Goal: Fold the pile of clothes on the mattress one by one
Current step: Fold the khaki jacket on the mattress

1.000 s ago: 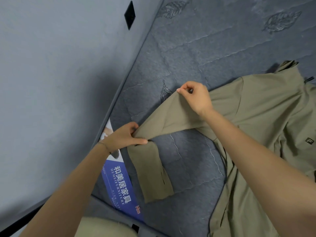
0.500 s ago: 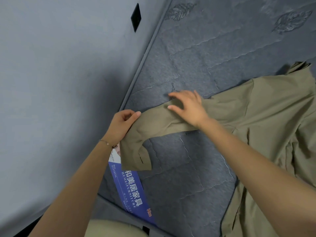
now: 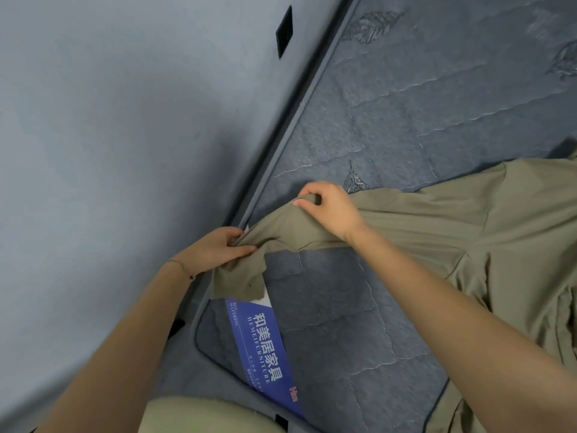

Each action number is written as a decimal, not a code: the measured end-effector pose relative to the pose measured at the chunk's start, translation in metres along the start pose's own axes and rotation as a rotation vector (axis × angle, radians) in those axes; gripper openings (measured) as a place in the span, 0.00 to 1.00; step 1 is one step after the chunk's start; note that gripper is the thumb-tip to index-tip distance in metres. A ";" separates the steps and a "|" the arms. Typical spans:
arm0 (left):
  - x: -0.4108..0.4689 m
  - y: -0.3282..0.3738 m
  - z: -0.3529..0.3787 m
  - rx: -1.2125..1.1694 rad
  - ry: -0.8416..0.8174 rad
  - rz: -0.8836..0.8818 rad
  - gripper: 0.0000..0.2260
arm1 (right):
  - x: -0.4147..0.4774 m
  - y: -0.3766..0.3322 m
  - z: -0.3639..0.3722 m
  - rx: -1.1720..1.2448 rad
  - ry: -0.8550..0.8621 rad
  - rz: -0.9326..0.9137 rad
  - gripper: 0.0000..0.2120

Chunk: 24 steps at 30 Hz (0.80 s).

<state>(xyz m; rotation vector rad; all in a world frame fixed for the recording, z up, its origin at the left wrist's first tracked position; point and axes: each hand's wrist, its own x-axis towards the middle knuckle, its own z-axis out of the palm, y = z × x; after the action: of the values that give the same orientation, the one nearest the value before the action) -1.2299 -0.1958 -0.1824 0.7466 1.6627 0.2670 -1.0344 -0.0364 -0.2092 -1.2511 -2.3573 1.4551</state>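
An olive-green long-sleeved shirt lies spread on the grey quilted mattress, its body at the right and partly out of frame. One sleeve stretches left towards the mattress edge. My left hand pinches the sleeve near the cuff, and the cuff hangs down below it. My right hand grips a bunch of the sleeve's upper edge a little further along, lifting it off the mattress.
A grey wall runs along the mattress's left edge, with a dark socket plate on it. A blue label with white characters lies on the mattress corner. Olive fabric shows at the bottom edge.
Both hands have shifted left along the sleeve towards the mattress edge. My right hand went from lying flat on the sleeve to gripping it. The cuff now hangs shorter below my left hand.
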 end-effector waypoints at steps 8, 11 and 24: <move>0.005 -0.024 0.017 0.173 0.375 0.079 0.14 | 0.009 -0.007 0.014 -0.132 0.095 0.082 0.07; 0.010 -0.025 0.034 0.134 0.475 0.182 0.12 | -0.002 -0.005 0.019 -0.146 0.113 0.057 0.11; 0.003 0.099 0.112 0.785 0.652 0.475 0.29 | -0.115 0.018 -0.093 -0.482 0.273 0.186 0.34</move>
<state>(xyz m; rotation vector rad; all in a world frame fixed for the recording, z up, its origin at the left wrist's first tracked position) -1.0918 -0.1434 -0.1564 1.7998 2.2065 0.1904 -0.9041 -0.0467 -0.1373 -1.6873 -2.5288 0.6963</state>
